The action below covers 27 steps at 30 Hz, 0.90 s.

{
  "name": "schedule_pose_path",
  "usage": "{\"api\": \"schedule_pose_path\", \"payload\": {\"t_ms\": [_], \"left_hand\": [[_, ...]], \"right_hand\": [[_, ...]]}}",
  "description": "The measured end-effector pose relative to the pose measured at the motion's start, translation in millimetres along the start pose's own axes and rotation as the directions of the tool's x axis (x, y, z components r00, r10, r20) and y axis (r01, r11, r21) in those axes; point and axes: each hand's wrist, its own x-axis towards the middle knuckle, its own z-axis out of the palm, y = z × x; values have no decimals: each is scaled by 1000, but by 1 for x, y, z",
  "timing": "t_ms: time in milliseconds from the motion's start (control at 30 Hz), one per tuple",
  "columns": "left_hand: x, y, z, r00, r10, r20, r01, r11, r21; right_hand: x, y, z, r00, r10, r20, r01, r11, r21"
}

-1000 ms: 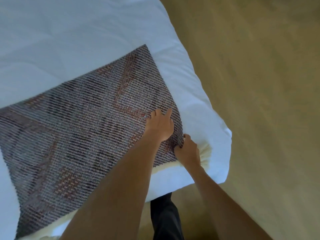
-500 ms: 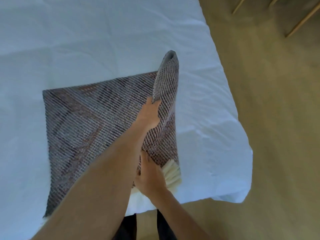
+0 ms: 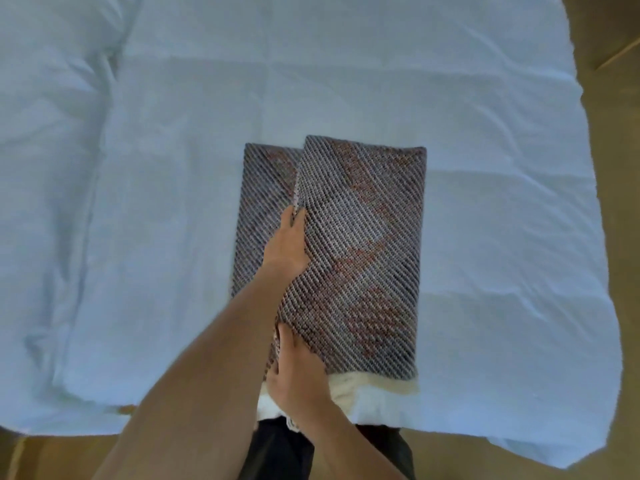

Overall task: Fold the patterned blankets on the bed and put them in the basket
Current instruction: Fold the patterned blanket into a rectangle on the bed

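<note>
A patterned blanket [image 3: 360, 244], woven grey-brown with reddish patches and a cream fringe along its near end, lies folded into a narrow rectangle on the white bed [image 3: 485, 168]. Its right half lies doubled over the left, leaving a strip of the lower layer showing on the left. My left hand [image 3: 287, 244] grips the folded-over edge halfway along. My right hand [image 3: 298, 372] holds the same edge at the near corner, thumb on top. No basket is in view.
The bed's near edge runs along the bottom and its right edge down the right side, with wooden floor [image 3: 620, 306] beyond. A raised ridge of white bedding [image 3: 52, 168] lies at the left. My dark trousers [image 3: 277, 452] touch the bed's edge.
Both hands carried the blanket's right side up and over to the left, laying it onto the left half. The blanket went from a wide sheet to a narrow folded rectangle.
</note>
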Motion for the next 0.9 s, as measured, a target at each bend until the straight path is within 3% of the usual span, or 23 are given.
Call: {"api": "schedule_pose_path", "payload": {"t_ms": [300,533,667,800,900], "left_hand": [[-1,-90,2,998,-57,6,57,996,-64],[4,-111,11,998,-58,23,59,995,-85],[12,-108,9,996,-92,1,91,984,-154],[34,-97,-5,988,-152,-40,139,963,-231],[61,-88,-19,991,-100,-89,75,966,-248]], "right_hand": [[24,-47,56,990,40,132,-28,995,-92],[37,-51,73,980,88,177,-67,990,-122],[43,-46,77,957,30,288,12,989,-145],[60,-35,61,976,-6,216,32,992,-118],[88,-19,31,996,-49,73,59,988,-140]]}}
